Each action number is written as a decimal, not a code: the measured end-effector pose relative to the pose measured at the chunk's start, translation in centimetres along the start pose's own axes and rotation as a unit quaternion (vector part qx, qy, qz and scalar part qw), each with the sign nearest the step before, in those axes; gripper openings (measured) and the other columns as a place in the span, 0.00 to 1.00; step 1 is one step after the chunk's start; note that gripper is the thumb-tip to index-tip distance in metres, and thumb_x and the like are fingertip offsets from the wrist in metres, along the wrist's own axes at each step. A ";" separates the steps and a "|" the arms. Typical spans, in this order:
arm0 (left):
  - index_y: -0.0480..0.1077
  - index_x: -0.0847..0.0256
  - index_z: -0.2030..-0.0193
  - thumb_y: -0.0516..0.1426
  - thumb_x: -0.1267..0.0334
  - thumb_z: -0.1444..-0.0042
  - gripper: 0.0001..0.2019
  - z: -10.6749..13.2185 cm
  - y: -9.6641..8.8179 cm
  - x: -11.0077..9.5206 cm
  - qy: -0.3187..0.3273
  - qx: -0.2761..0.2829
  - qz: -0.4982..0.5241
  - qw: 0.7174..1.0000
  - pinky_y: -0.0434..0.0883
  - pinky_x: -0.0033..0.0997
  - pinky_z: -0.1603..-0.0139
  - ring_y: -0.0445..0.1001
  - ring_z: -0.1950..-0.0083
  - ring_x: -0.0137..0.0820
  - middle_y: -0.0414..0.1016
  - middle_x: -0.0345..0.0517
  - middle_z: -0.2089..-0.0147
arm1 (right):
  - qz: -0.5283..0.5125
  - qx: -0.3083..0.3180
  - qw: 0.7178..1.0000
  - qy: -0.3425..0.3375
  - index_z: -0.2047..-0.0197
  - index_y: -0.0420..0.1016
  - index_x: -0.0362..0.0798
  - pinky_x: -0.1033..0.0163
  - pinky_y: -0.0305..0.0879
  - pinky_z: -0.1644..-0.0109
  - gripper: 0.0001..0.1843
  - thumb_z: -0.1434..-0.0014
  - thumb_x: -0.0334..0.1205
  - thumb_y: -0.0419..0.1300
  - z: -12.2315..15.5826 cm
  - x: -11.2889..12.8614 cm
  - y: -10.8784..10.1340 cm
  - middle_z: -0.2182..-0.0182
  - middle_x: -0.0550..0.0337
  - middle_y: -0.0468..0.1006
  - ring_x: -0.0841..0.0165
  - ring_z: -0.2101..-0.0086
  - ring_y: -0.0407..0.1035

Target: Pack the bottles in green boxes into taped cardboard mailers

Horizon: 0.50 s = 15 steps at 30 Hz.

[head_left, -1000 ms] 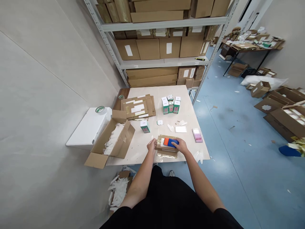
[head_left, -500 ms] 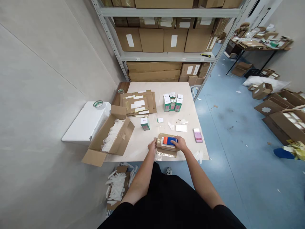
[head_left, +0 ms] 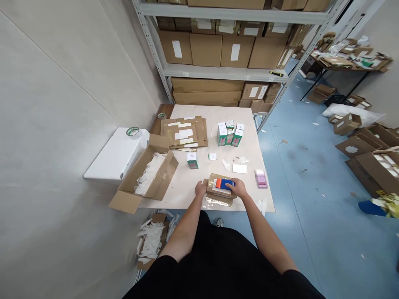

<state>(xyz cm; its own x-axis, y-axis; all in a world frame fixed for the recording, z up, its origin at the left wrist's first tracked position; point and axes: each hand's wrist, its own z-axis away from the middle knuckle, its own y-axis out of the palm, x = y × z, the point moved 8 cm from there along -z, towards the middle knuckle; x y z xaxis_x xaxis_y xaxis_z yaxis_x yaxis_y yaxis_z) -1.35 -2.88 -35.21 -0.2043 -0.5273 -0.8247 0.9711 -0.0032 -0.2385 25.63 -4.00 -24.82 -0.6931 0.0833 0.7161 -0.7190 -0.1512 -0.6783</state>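
Note:
A small brown cardboard parcel (head_left: 217, 192) wrapped in clear tape lies near the front edge of the pale table (head_left: 199, 174). My right hand (head_left: 238, 188) grips a blue and orange tape dispenser (head_left: 223, 184) pressed on top of the parcel. My left hand (head_left: 200, 189) rests against the parcel's left end, steadying it. A single green and white carton (head_left: 192, 160) stands a little behind the parcel.
A cluster of green and white cartons (head_left: 230, 134) and a stack of flat cardboard (head_left: 184, 133) sit at the back. An open box of white packing (head_left: 149, 176) hangs off the left edge. A pink pad (head_left: 261, 179) lies right. Shelving with boxes (head_left: 218, 50) stands behind.
The view has shifted slightly left and down. My hands stay on the parcel, with the dispenser sliding a little along its top.

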 end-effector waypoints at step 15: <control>0.63 0.45 0.27 0.78 0.61 0.75 0.62 0.3 2.6 -5.6 0.156 0.233 -0.269 0.921 0.65 0.47 0.34 0.59 0.25 0.61 0.42 0.51 0.18 | 0.074 -0.006 0.994 0.084 0.54 0.85 0.55 0.58 0.68 0.62 0.24 0.48 0.61 0.71 -1.1 -0.4 1.2 0.59 0.51 0.86 0.54 0.60 0.79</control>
<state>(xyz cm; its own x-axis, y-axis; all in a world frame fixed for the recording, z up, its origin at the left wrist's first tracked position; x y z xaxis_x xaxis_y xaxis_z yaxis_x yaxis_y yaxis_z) 2.32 -0.15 -31.03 -0.6268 -0.0731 -0.7758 0.6510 -0.5962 -0.4698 25.02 -3.11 -26.15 -0.7895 0.2254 0.5709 -0.6082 -0.1623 -0.7770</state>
